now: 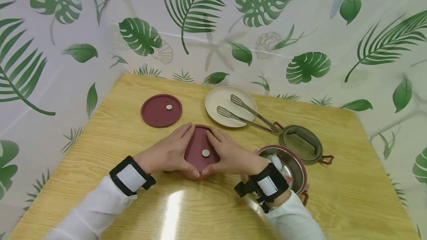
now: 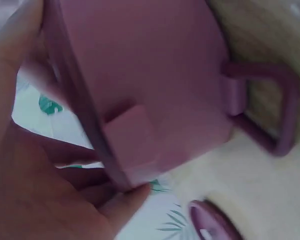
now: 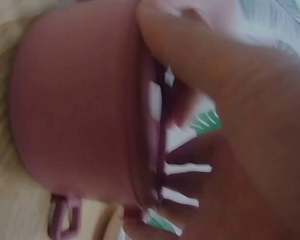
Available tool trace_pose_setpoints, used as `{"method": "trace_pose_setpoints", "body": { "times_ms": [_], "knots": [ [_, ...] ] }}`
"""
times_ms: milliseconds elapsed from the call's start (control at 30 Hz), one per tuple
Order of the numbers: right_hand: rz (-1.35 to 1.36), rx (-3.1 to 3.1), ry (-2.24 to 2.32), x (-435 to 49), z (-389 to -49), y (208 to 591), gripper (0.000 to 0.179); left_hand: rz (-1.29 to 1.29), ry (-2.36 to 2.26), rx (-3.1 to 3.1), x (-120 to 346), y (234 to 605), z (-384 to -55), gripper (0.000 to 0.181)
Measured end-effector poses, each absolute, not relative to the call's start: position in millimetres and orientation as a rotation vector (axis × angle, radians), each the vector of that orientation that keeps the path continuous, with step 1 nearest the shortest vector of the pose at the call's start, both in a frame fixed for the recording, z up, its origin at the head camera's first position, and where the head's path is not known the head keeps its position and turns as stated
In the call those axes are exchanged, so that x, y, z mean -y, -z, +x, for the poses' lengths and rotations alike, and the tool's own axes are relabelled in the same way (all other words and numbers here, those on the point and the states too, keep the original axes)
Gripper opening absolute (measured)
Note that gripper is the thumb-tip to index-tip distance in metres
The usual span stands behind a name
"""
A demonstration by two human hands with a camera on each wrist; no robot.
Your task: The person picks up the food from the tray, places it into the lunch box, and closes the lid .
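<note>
A maroon pot (image 2: 160, 70) stands on the table under a matching flat lid (image 1: 199, 145) with a white round knob. My left hand (image 1: 173, 151) holds the lid's left rim, its fingers at the far edge and thumb at the near edge. On the opposite side my right hand (image 1: 230, 155) grips the rim in the same way. The thumbs nearly meet at the front. A loop handle (image 2: 282, 110) of the pot shows in the left wrist view. The right wrist view is blurred; the pot wall (image 3: 75, 100) and fingers along its rim show there.
Another maroon lid (image 1: 153, 114) lies at the back left. Two slotted spatulas (image 1: 248, 109) reach from a cream plate (image 1: 215, 101) to a small green pan (image 1: 303, 145). A steel-lined pot (image 1: 298, 158) holding white and pink items sits partly behind my right wrist.
</note>
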State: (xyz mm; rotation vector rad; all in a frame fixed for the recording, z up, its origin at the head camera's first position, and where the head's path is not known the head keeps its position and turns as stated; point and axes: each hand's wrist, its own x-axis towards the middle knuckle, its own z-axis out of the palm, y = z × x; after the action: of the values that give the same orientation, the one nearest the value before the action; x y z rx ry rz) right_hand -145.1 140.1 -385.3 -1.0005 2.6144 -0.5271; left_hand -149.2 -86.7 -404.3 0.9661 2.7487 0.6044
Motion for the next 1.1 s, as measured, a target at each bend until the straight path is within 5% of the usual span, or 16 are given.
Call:
{"method": "trace_pose_setpoints", "body": {
  "times_ms": [567, 800, 1100],
  "knots": [
    [-0.977, -2.637, 0.561, -138, -146, 403, 0.115, 0.981, -0.674, -2.696, 90, 414, -151, 0.125],
    [-1.017, -2.632, 0.742, -143, -148, 419, 0.098, 1.013, -0.903, -2.615, 99, 432, -155, 0.128],
    [-0.93, -2.993, 0.242, -128, -134, 427, 0.088, 1.13, -0.851, -2.795, 94, 446, -150, 0.122]
  ]
}}
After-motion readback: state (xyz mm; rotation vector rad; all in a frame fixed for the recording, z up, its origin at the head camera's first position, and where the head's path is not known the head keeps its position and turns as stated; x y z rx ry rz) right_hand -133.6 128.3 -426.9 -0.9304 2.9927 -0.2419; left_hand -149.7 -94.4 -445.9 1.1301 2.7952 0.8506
